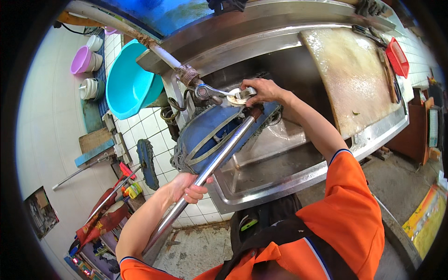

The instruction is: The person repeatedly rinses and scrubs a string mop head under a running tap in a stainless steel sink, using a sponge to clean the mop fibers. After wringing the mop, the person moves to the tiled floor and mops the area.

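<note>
A flat mop with a blue backing [206,129] and grey string fringe lies tilted over the left end of a stainless steel sink [280,134]. My left hand [190,189] is closed around its metal pole [224,150], close to the fringe. My right hand [264,91] is at the upper end of the mop head, its fingers at a round whitish disc with a metal piece [239,97] beside the lever tap [206,91]. Whether those fingers grip the disc or only touch it, I cannot tell. The pole's brown joint [254,110] sits just below that hand.
A large cutting board [344,77] covers the sink's right side, with knives [386,75] and a red basket [398,57] at its far edge. A turquoise basin [127,80] stands left of the tap. Another blue mop [147,164] leans lower left, near buckets [91,89].
</note>
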